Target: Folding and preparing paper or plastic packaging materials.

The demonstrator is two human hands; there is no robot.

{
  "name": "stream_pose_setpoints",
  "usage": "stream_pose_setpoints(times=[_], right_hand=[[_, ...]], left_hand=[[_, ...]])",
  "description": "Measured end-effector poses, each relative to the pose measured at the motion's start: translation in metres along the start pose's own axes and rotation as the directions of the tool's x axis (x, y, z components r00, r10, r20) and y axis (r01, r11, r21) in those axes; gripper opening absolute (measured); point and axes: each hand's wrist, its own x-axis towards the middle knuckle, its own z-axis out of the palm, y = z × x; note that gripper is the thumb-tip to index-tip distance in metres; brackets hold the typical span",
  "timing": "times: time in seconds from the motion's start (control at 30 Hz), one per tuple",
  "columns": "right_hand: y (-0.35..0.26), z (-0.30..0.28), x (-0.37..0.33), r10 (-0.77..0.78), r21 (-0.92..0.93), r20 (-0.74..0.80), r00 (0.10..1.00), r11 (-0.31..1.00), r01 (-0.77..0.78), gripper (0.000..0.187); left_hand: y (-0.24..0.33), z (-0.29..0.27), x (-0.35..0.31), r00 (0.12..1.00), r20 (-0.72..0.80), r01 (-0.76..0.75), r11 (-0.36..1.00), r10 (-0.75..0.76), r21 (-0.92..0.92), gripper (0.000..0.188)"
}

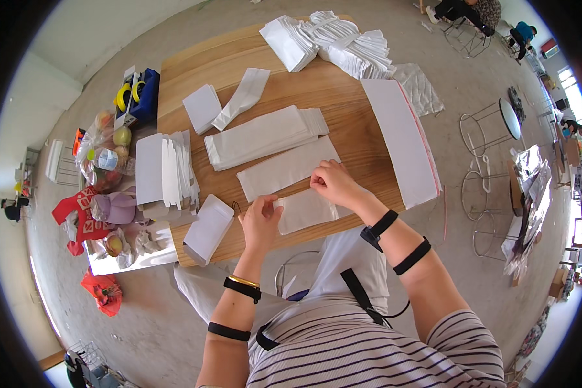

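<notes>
Near the front edge of the wooden table lies a flat, glossy white sleeve (pixel 304 212). The fingers of my left hand (pixel 261 223) are closed at its left end, thumb toward the sleeve. Over its upper edge, my right hand (pixel 340 184) is curled, with the fingertips pinched together on the sleeve; its far end passes under my right wrist. Just beyond lies another flat white sleeve (pixel 281 171), with a stack of similar sleeves (pixel 258 141) behind it. A small white box (pixel 210 227) rests left of my left hand.
White cartons (pixel 150 169) stand in a row at the table's left side. A long white box (pixel 398 136) with a red edge lies right. Bundled sleeves (pixel 349 48) sit at the far end. Beyond the left edge are a blue tape dispenser (pixel 147 94) and bagged fruit; stools (pixel 509 119) stand right.
</notes>
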Motion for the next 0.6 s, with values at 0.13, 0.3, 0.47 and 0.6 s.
stream_pose_setpoints(times=[0.13,0.3,0.47,0.6], right_hand=[[0.0046,-0.002,-0.0005,-0.025,0.004,-0.007,1.0,1.0,0.025,0.005],[0.0039,-0.0041,0.0001,-0.021,-0.001,0.037,0.999,1.0,0.021,0.006],[0.0057,-0.0046,-0.0005,-0.03,0.039,0.019,0.999,0.999,0.029,0.006],[0.0075,-0.006,-0.0009,-0.029,0.045,0.023,0.999,0.999,0.028,0.005]], left_hand=[[0.0003,-0.0004,0.0005,1.0,0.015,0.007,1.0,-0.007,-0.008,0.019],[0.0018,-0.0016,0.0002,1.0,0.008,-0.029,0.999,0.029,0.025,0.011],[0.0041,-0.0036,0.0006,0.995,0.003,-0.097,0.988,0.098,0.117,0.009],[0.0053,-0.004,0.0016,0.995,0.02,-0.098,0.984,0.096,0.149,0.008]])
